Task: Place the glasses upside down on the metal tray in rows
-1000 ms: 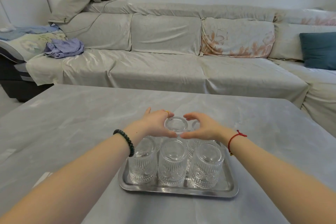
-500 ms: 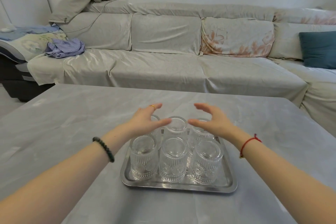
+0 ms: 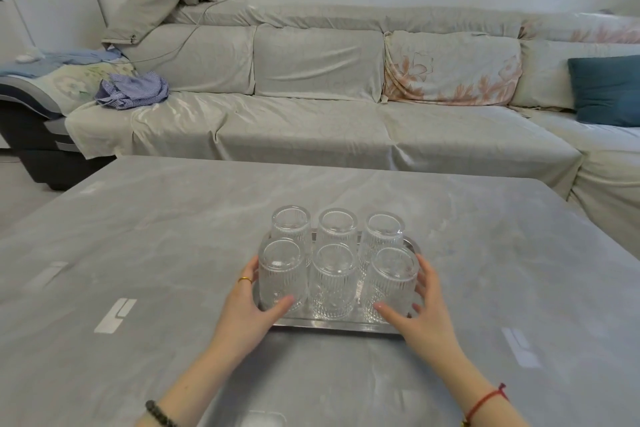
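Note:
Several clear ribbed glasses stand upside down on the metal tray (image 3: 332, 325), in two rows of three. My left hand (image 3: 244, 314) wraps the front-left glass (image 3: 282, 276), thumb on its near side and fingers behind its left side. My right hand (image 3: 424, 317) cups the front-right glass (image 3: 391, 279) the same way. Between them the front-middle glass (image 3: 334, 279) stands untouched. The back row (image 3: 337, 224) stands free of both hands. The tray's left and right rims are partly hidden by my hands.
The tray sits near the front middle of a grey marbled table (image 3: 166, 239). Behind the table runs a long covered sofa (image 3: 311, 128) with a blue shirt (image 3: 133, 90), a jacket (image 3: 156, 0) and a teal cushion (image 3: 606, 90).
Both hands have come back from above the rear row to the near row and closed around its two outer glasses. The view has shifted closer to the tray.

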